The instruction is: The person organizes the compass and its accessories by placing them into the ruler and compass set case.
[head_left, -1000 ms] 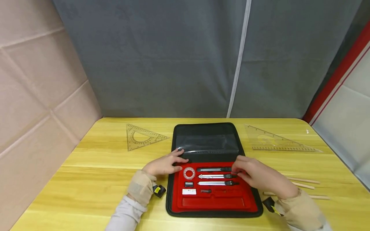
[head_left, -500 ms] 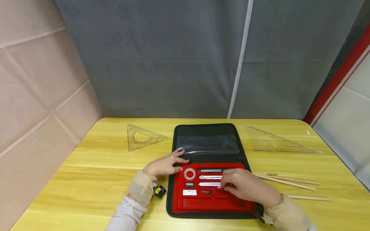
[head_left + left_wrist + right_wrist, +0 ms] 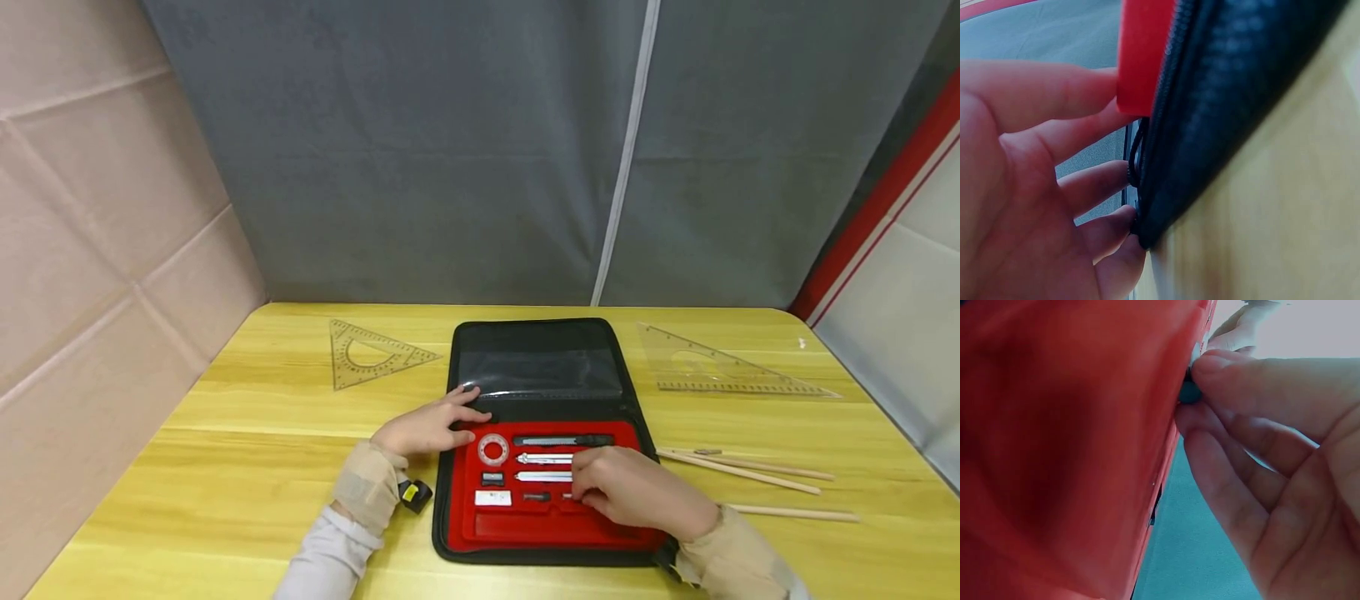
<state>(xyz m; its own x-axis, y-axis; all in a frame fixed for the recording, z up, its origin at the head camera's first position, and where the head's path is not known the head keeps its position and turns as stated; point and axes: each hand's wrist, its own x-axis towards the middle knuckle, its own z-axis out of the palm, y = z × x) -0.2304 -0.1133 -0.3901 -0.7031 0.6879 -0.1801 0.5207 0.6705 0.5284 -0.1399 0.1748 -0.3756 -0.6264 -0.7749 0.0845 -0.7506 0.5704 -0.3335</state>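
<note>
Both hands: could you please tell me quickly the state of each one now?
Left hand: open, touching the left edge of the black case.
Right hand: closed, pinching a small dark-ended piece.

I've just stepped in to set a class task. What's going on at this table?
A person's right hand pinches a small piece, too hidden to name, low at the red tray of an open zip case. The left hand touches the case's left edge, fingers spread. One set square lies left of the case; another and some wooden sticks lie right of it.
</note>
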